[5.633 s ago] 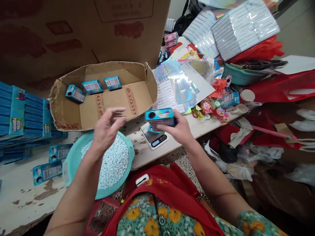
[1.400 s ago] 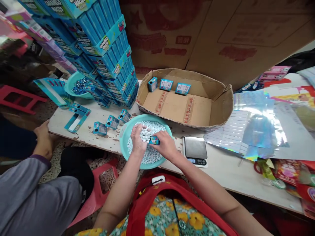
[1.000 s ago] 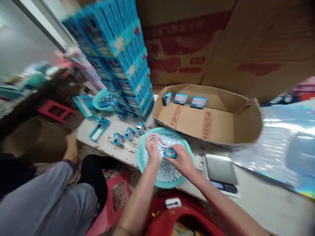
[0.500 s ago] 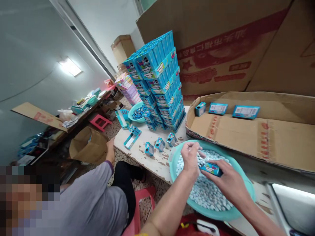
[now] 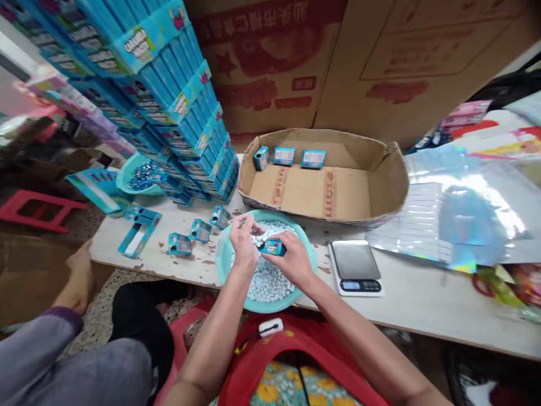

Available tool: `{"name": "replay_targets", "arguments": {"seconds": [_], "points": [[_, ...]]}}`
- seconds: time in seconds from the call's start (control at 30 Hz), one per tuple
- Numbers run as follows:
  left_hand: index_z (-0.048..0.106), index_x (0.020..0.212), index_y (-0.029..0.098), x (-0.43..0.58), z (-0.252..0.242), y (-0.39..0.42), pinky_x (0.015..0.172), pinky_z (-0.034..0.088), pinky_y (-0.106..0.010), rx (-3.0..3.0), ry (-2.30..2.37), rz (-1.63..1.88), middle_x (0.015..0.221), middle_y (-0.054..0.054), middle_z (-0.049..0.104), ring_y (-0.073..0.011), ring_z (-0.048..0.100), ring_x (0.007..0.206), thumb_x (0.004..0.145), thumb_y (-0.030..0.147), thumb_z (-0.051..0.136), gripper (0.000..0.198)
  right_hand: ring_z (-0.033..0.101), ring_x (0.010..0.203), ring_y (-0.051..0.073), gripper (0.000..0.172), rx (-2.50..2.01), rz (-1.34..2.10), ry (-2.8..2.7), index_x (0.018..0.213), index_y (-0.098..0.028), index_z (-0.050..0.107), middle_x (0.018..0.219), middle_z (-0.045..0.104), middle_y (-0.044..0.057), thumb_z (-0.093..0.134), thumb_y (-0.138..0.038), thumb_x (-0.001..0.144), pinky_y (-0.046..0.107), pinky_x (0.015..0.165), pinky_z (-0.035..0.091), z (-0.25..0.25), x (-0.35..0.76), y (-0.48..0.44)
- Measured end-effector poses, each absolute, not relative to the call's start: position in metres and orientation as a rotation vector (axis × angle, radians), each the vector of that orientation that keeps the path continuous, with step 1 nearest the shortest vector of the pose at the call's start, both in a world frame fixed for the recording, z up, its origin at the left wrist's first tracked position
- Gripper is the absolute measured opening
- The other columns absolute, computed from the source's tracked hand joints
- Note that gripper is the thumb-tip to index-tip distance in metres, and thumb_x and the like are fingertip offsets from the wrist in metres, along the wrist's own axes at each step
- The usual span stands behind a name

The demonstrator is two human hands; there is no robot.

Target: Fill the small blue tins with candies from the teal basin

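Head view: right hand (image 5: 296,259) has its grip clasped around a small blue box (image 5: 274,247), held over a turquoise basin (image 5: 270,307) of white pellets (image 5: 270,285). Left hand (image 5: 244,242) has its grip cupped around some pellets, beside the box's holed left end. Basin sits on the worktop (image 5: 422,290), between a digital scale (image 5: 355,260) and three blue cartons (image 5: 200,230). Behind it, a cardboard tray (image 5: 355,189) contains three further cartons (image 5: 284,156) along its rear wall.
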State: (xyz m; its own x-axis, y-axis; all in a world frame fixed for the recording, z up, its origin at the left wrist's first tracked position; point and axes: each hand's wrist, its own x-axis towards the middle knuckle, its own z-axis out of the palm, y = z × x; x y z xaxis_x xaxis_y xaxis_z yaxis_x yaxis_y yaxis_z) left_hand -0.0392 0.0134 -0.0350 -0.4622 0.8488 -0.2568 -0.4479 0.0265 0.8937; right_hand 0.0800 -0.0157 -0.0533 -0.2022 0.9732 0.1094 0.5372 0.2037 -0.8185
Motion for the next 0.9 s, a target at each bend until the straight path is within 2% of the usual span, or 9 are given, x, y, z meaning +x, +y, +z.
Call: {"name": "replay_targets", "arguments": {"seconds": [0.23, 0.33, 0.43, 0.57, 0.67, 0.77, 0.83, 0.9], "points": [[0.051, 0.078, 0.017, -0.030, -0.041, 0.010, 0.054, 0.043, -0.021, 0.565, 1.234, 1.653, 0.045, 0.008, 0.042, -0.0103, 0.055, 0.047, 0.079, 0.032, 0.062, 0.019, 0.058, 0.088, 0.024, 0.034, -1.419, 0.900, -1.801, 0.095, -0.022, 0.065, 0.091, 0.065, 0.004, 0.079, -0.031, 0.066, 0.036, 0.079, 0.046, -0.058, 0.086, -0.009], [0.052, 0.082, 0.017, -0.025, -0.036, 0.008, 0.053, 0.043, -0.021, 0.607, 1.154, 1.570, 0.046, 0.007, 0.043, -0.0111, 0.055, 0.047, 0.080, 0.031, 0.061, 0.017, 0.058, 0.088, 0.023, 0.032, -1.439, 0.905, -1.794, 0.094, -0.021, 0.065, 0.089, 0.065, 0.004, 0.078, -0.029, 0.066, 0.037, 0.079, 0.046, -0.064, 0.085, -0.006], [0.053, 0.085, 0.017, -0.031, -0.032, 0.011, 0.059, 0.047, -0.025, 0.636, 1.102, 1.596, 0.049, 0.006, 0.046, -0.0123, 0.056, 0.049, 0.083, 0.034, 0.056, 0.017, 0.059, 0.087, 0.022, 0.032, -1.393, 0.953, -1.768, 0.094, -0.022, 0.065, 0.088, 0.065, 0.003, 0.078, -0.029, 0.066, 0.036, 0.079, 0.046, -0.065, 0.088, -0.006], [0.053, 0.089, 0.020, -0.058, -0.062, 0.027, 0.066, 0.050, -0.032, 0.695, 1.340, 1.662, 0.060, 0.004, 0.052, -0.0138, 0.057, 0.056, 0.085, 0.043, 0.047, 0.024, 0.059, 0.090, 0.020, 0.031, -1.306, 0.999, -1.663, 0.097, -0.023, 0.064, 0.093, 0.064, 0.003, 0.076, -0.030, 0.069, 0.034, 0.083, 0.047, -0.055, 0.104, -0.013], [0.058, 0.082, 0.019, -0.064, -0.108, 0.037, 0.080, 0.047, -0.036, 1.035, 1.655, 1.336, 0.072, -0.002, 0.060, -0.0185, 0.060, 0.073, 0.081, 0.043, 0.052, 0.025, 0.060, 0.092, 0.020, 0.031, -1.336, 0.996, -1.618, 0.098, -0.024, 0.064, 0.096, 0.064, 0.003, 0.075, -0.030, 0.070, 0.033, 0.083, 0.047, -0.047, 0.118, -0.019], [0.065, 0.081, 0.019, -0.048, -0.144, 0.036, 0.096, 0.037, -0.039, 1.284, 1.688, 1.076, 0.095, -0.009, 0.064, -0.0251, 0.055, 0.100, 0.071, 0.035, 0.065, 0.019, 0.061, 0.090, 0.020, 0.029, -1.415, 0.989, -1.603, 0.098, -0.024, 0.064, 0.095, 0.063, 0.004, 0.073, -0.031, 0.071, 0.033, 0.082, 0.048, -0.046, 0.126, -0.022], [0.066, 0.090, 0.021, -0.035, -0.154, 0.030, 0.099, 0.033, -0.040, 1.473, 1.725, 0.871, 0.108, -0.010, 0.061, -0.0277, 0.049, 0.109, 0.071, 0.034, 0.066, 0.023, 0.061, 0.088, 0.021, 0.029, -1.458, 0.981, -1.604, 0.098, -0.024, 0.064, 0.096, 0.063, 0.004, 0.072, -0.032, 0.072, 0.034, 0.081, 0.048, -0.048, 0.128, -0.022], [0.065, 0.095, 0.023, -0.029, -0.155, 0.021, 0.095, 0.034, -0.040, 1.692, 1.742, 0.575, 0.111, -0.010, 0.059, -0.0282, 0.049, 0.109, 0.076, 0.033, 0.061, 0.022, 0.061, 0.087, 0.021, 0.029, -1.472, 0.985, -1.624, 0.097, -0.023, 0.065, 0.094, 0.064, 0.004, 0.072, -0.033, 0.071, 0.034, 0.080, 0.048, -0.052, 0.127, -0.021]]}}
